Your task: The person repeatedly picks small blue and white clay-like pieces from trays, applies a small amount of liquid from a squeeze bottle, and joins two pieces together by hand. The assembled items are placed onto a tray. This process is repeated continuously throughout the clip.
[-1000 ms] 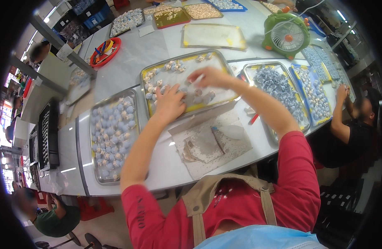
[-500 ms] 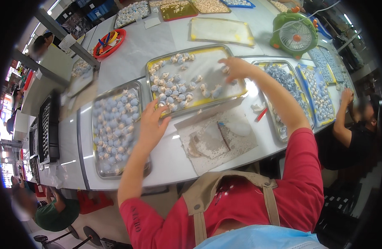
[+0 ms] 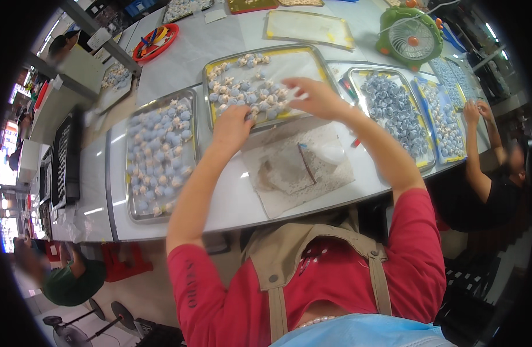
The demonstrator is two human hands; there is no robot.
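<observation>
The middle metal tray (image 3: 303, 56) has a yellow-edged lining and carries many small blue-and-cream figures (image 3: 234, 89), crowded at its left and near side. My left hand (image 3: 234, 126) is at the tray's near rim beside the figures, its fingers curled together. Whatever lies between those fingertips is too small to make out. Above the tray's near right part, my right hand (image 3: 317, 99) has its fingers apart, pointing left toward the figures, and nothing shows in it.
Another tray of blue-and-cream figures (image 3: 162, 151) lies to the left. On the right stands a tray of blue curled pieces (image 3: 393, 107). A stained board (image 3: 329, 185) lies in front of me. Farther off are a green fan (image 3: 412, 39) and a red basket (image 3: 172, 47). A co-worker (image 3: 485, 179) sits at right.
My right hand has moved left across the tray, and the loose figures from its right side are now with the group. My left hand's fingers have curled in. The view has shifted slightly.
</observation>
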